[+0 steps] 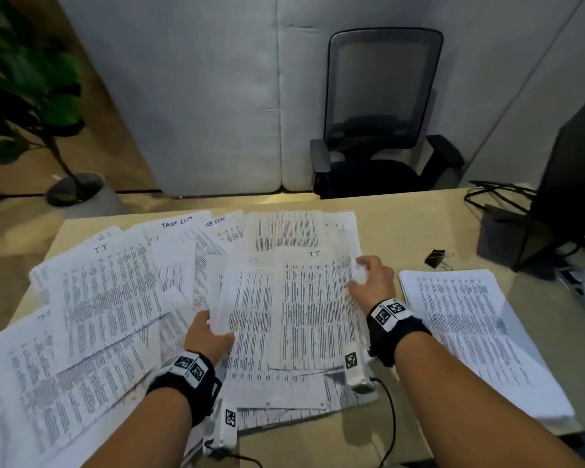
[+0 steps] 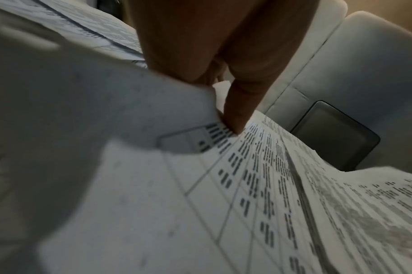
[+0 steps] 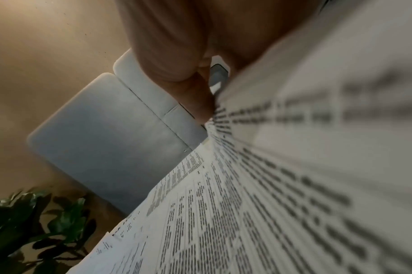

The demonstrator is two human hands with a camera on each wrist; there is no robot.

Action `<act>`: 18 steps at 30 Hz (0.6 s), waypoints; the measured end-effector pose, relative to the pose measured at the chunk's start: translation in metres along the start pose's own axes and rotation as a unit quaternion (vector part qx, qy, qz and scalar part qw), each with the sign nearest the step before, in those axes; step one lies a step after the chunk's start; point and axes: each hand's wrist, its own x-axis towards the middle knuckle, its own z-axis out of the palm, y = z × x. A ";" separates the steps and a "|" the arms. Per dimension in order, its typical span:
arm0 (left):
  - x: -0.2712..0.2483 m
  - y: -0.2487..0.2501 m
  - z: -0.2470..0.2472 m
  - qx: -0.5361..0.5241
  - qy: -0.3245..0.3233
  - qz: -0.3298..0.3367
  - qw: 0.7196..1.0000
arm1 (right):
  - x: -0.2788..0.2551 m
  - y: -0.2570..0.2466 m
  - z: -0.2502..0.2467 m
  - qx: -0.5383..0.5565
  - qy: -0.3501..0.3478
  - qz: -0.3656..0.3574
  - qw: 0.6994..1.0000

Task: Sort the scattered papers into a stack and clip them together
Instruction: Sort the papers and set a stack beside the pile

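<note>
Scattered papers (image 1: 122,298): white printed sheets, dense tabular text, fanned and overlapping left of binder clip (image 1: 437,259), some headed "IT", "TASK LIST".
Top sheet (image 1: 298,309): edges curled upward.
Stack (image 1: 477,336): squared pile just in front of clip, flat.
Binder clip: black, wire handles, lying alone.

Left and centre of frame: blocked by scattered papers (image 1: 115,298) overlapping across the desk (image 1: 402,224).
Upper right: monitor (image 1: 574,184), its stand and cables (image 1: 497,194) in the way.
Right: paper stack (image 1: 480,336), binder clip (image 1: 438,259) just above it.
Open passage: bare strip between stack and spread.
</note>
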 end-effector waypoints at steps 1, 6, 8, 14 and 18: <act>-0.001 0.000 -0.001 -0.003 0.002 -0.002 1.000 | 0.002 -0.002 0.000 0.001 0.002 -0.013 1.000; -0.001 -0.001 -0.002 -0.031 0.017 -0.001 0.999 | 0.007 -0.023 0.004 -0.015 -0.003 -0.041 0.999; 0.002 -0.002 -0.003 -0.040 0.011 -0.002 0.999 | 0.010 -0.026 0.005 -0.053 -0.005 -0.036 0.998; 0.002 -0.009 -0.008 -0.053 0.024 0.011 0.998 | 0.011 -0.032 -0.001 -0.132 0.112 -0.123 0.977; -0.004 -0.006 -0.009 -0.074 0.027 0.036 0.996 | 0.013 -0.047 -0.004 -0.055 0.200 -0.300 0.931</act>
